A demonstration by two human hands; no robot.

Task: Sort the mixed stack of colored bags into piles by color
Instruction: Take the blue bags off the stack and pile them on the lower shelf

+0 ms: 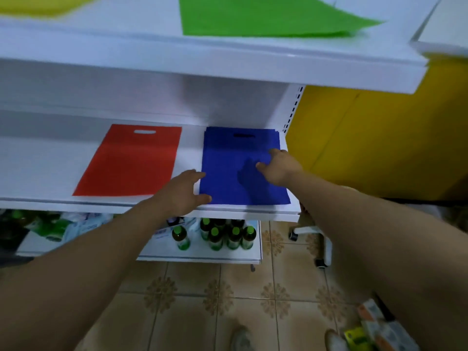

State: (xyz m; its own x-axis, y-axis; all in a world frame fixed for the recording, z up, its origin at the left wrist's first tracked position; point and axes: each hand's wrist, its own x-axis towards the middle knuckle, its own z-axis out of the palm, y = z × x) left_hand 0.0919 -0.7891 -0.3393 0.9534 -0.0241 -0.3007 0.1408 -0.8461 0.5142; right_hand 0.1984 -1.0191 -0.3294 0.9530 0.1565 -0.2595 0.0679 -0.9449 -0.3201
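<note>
Blue bags [228, 158] lie flat in a small stack on the middle shelf [45, 168], a red bag [131, 160] just beside them. A green bag [253, 16] and a yellow bag [38, 6] lie flat on the upper shelf [126, 46].

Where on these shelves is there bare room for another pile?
Widest: the middle shelf left of the red bag. Also the upper shelf between the yellow bag and green bag. Crowded: the right end, where the left hand and right hand touch the blue bags.
</note>
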